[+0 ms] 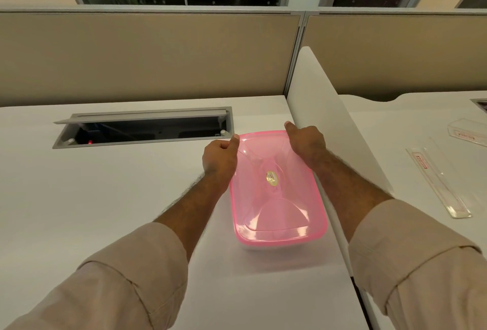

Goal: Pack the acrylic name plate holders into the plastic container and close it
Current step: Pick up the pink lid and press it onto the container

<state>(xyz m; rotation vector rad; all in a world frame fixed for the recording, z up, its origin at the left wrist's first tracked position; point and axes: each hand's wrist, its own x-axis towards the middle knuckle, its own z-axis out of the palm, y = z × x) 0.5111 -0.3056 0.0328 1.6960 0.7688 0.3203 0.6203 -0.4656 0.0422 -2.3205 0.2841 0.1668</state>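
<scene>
A: Both hands where?
B: Left hand (220, 157) and right hand (305, 142) grip the pink lid's (274, 184) far corners, thumbs on top. Container sits mid-desk (105, 197).
A: Handling?
B: Light, flexible, probably slick. Holders (438, 182) lie at three o'clock.

both hands (220, 157) (305, 142) grip the far corners of the pink-lidded plastic container (276, 190) on the desk (105, 197).

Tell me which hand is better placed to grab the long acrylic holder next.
Right. The right hand is on the pink lid's far right corner, on the divider side; the long acrylic holder lies beyond it. The left hand would have to cross the container.
</scene>
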